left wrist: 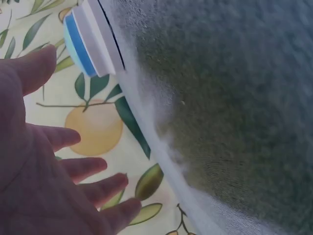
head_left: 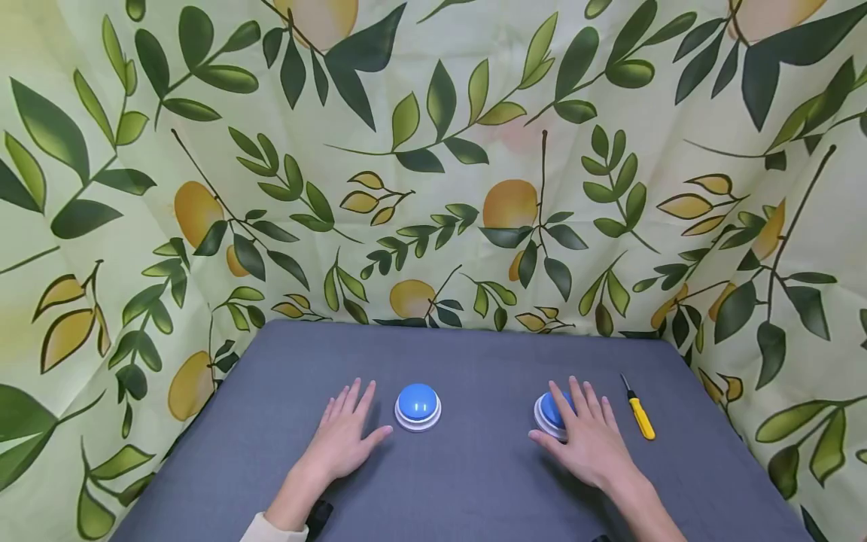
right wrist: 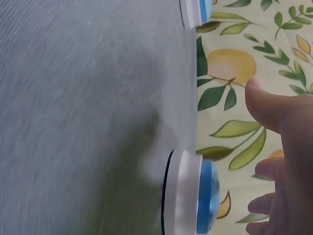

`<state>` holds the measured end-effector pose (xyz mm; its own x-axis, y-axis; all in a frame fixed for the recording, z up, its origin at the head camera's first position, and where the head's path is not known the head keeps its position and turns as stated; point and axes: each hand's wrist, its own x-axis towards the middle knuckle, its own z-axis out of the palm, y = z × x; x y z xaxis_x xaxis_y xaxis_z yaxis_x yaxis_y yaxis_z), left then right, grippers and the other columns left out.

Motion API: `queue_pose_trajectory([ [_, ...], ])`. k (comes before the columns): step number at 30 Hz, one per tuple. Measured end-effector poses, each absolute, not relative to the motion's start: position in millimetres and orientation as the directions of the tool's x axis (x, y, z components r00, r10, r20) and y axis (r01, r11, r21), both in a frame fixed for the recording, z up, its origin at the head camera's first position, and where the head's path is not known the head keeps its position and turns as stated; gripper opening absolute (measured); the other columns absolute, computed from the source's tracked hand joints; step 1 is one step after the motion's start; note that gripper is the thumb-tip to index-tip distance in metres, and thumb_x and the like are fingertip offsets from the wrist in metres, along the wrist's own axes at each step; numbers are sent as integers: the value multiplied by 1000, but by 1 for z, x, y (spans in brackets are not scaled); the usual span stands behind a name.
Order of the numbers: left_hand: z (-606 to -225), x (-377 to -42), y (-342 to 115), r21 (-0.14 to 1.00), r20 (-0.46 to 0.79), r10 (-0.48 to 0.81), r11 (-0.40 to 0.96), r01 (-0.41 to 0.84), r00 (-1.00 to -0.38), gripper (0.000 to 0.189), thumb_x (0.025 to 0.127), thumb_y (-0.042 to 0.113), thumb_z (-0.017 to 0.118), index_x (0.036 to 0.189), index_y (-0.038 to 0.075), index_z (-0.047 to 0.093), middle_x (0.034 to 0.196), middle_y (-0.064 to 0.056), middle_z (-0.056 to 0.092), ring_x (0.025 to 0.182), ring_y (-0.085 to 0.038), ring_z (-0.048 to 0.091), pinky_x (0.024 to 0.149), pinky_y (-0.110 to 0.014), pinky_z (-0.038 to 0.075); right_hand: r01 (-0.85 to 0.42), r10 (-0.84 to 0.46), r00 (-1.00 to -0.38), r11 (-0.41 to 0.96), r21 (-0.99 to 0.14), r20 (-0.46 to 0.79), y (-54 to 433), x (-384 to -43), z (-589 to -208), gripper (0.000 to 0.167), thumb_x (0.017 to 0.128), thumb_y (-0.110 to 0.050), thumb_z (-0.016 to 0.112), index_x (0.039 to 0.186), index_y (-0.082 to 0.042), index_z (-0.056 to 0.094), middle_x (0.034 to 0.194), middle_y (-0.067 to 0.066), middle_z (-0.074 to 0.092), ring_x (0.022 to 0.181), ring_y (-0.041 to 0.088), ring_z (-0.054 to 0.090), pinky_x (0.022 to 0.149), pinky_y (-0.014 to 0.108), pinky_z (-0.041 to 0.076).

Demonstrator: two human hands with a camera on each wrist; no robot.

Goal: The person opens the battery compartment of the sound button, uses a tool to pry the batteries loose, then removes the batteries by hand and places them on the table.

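1. head view: left hand hovers over the table with its fingers straight and slightly spread, gripping nothing; it is to the left of the left button, and its thumb points that way with a gap between.
2. head view: the right hand also has straight, parted fingers and holds nothing; it covers part of the right button, whose blue dome and white base show past the thumb and index finger.
3. head view: both buttons stand on the dark grey-blue table, well apart from each other, the left one in full sight.
4. head view: a screwdriver with a yellow and black handle lies to the right of the right hand, its shaft pointing toward the far edge.
5. head view: cloth printed with green leaves and orange fruit hangs behind the table and at both sides; a pale sleeve ends at the left wrist.
6. left wrist view: the left hand's palm shows, fingers apart and raised off the table; the left button is seen side-on at the top, its dome near the thumb tip but not touching it.
7. right wrist view: the right button is side-on at the bottom, with a gap between its dome and the right hand's fingers; the left button is cut off by the top edge.
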<state>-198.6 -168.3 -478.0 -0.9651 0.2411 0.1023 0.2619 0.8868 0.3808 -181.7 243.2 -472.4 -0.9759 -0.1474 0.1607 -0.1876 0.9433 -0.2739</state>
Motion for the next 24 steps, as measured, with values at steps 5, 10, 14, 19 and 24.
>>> queue_pose_trajectory([
  [5,-478,-201,-164,438,107,247,858,269,-963,79,98,43,65,157,2,33,160,-27,29,146,-48,29,115,-63,23,-225,-175,-966,933,-281,191,228,-186,-469,88,92,-61,64,157,-8,38,160,30,28,147,52,20,115,69,13],
  [10,-477,-203,-162,468,114,257,838,280,-960,77,98,44,64,157,4,34,160,-25,31,146,-46,30,113,-64,26,-250,-197,-961,921,-300,195,210,-191,-470,86,93,-58,65,157,-9,37,161,27,27,149,48,19,116,66,13],
  [14,-477,-206,-163,490,152,260,818,301,-954,74,98,42,66,156,7,38,159,-21,35,145,-42,34,112,-64,29,-278,-215,-952,904,-325,216,199,-195,-469,85,91,-56,68,156,-8,40,160,27,30,149,47,22,117,64,16],
  [19,-477,-207,-161,531,205,243,786,317,-948,67,96,35,70,152,7,45,154,-17,43,142,-38,40,111,-60,33,-306,-249,-948,884,-353,199,189,-199,-469,81,93,-52,69,154,-6,42,158,28,34,148,48,24,117,63,20],
  [24,-475,-208,-158,576,223,224,755,314,-949,62,95,30,73,148,7,50,150,-16,48,139,-36,44,110,-59,36,-325,-274,-945,841,-432,178,178,-203,-468,77,93,-46,70,153,-6,44,156,28,37,147,48,27,115,64,24],
])
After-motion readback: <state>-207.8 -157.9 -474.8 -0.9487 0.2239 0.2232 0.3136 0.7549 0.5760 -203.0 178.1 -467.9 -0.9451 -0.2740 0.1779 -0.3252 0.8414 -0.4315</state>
